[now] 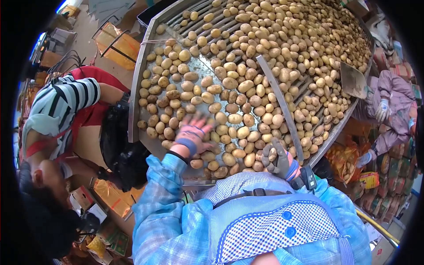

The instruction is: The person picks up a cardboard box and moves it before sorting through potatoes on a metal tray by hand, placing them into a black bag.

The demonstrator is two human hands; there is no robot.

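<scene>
Many potatoes (229, 83) lie on a metal sorting table (136, 97) with a smooth sheet at its left and slats beyond. My left hand (194, 134), in a glove with a blue wristband, is stretched flat over potatoes on the smooth part; its fingertips are blurred by motion. My right hand (279, 160), in a grey glove, is by the table's near edge with its fingers curled around a potato (272, 154). Just beyond it a curved metal strip (282, 104) stands among the potatoes.
At the left a person in a striped shirt (66, 99) bends beside a black bag (126, 145). Across to the right, another gloved person in purple (393, 106) is near a metal scoop (352, 80). An orange mesh sack (344, 161) and stacked bags (391, 176) are at the right.
</scene>
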